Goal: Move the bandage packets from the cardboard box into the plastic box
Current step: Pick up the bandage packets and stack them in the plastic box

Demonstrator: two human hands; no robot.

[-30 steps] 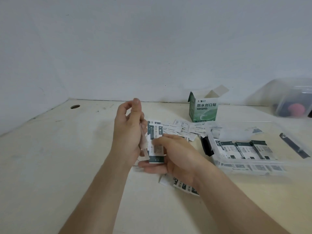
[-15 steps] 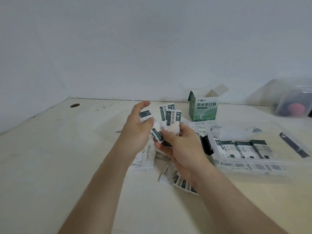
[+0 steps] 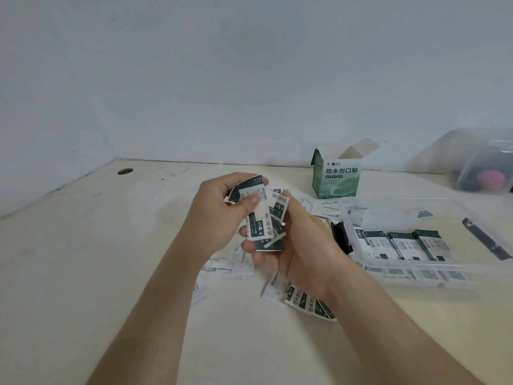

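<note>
Left hand [image 3: 219, 209] and right hand [image 3: 299, 245] grip one untidy bandage packet bundle [image 3: 263, 222], fingers [image 3: 249, 248] curled, probably squaring it for the plastic box [image 3: 444, 269].

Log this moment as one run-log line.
left hand, right hand: holding bandage packets; plastic box: partly filled; cardboard box: upright, open; loose packets: on table

Both hands hold a bunch of bandage packets [image 3: 265, 218] above the table [image 3: 83, 259]: left hand [image 3: 219, 215] pinching with the thumb, right hand [image 3: 294, 245] cupping beneath. Cardboard box [image 3: 337, 176] stands open behind the plastic box [image 3: 410, 240].
</note>
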